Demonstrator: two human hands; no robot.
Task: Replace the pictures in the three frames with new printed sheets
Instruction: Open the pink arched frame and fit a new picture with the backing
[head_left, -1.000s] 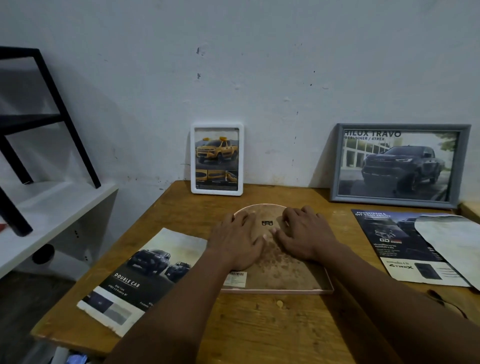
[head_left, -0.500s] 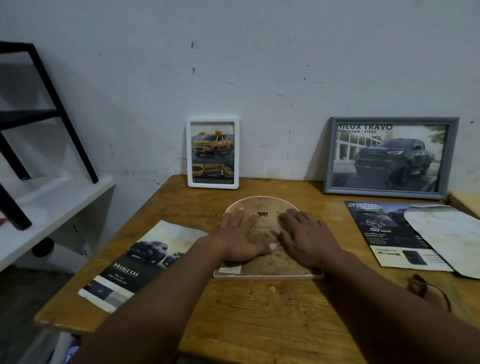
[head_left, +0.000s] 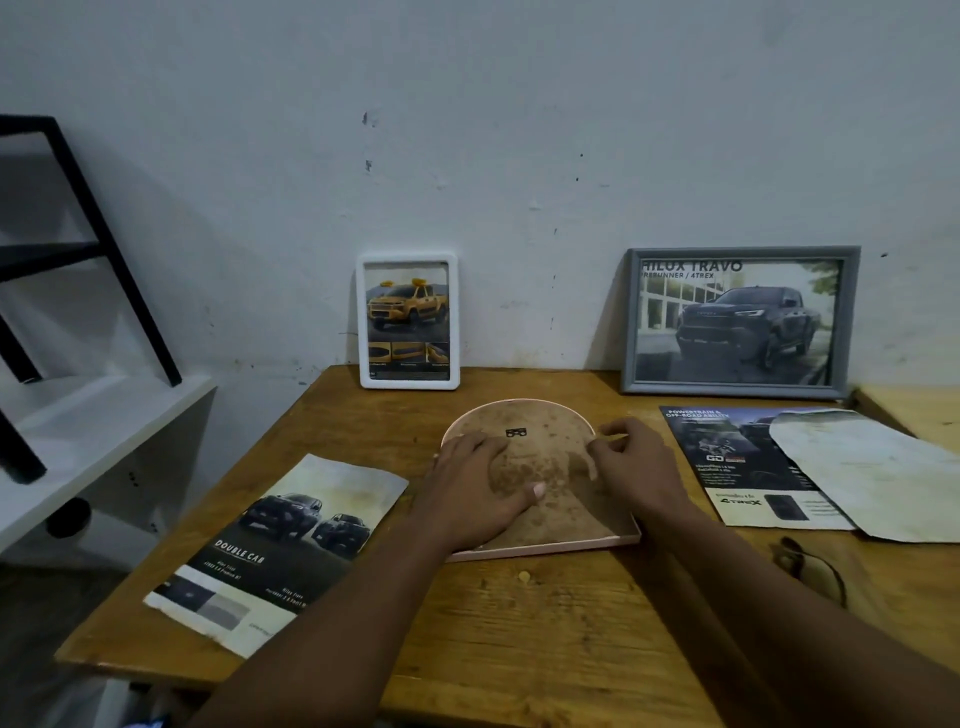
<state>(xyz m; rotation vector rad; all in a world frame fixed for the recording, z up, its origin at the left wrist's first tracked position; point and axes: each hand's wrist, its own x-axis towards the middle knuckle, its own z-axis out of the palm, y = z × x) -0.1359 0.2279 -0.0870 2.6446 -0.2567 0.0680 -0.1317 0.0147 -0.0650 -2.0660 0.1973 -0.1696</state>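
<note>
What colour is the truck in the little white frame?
Yellow-orange truck in the white frame, clearest in the head view.

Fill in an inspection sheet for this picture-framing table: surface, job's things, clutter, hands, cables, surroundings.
Surface: wooden table, scuffed and stained.
Job's things: pink arched frame lies face down in the middle, brown backing up; white frame and grey frame lean on the wall, a truck picture in each; a printed sheet lies left of the pink frame, a second printed sheet right of it.
Clutter: a stained blank sheet overlaps the second printed sheet.
Hands: left hand flat on the backing; right hand has fingers curled at the frame's right rim, grip unclear.
Cables: a dark loop at the table's right; cannot tell whether a cord.
Surroundings: white wall; white shelf with black metal legs to the left.
</note>
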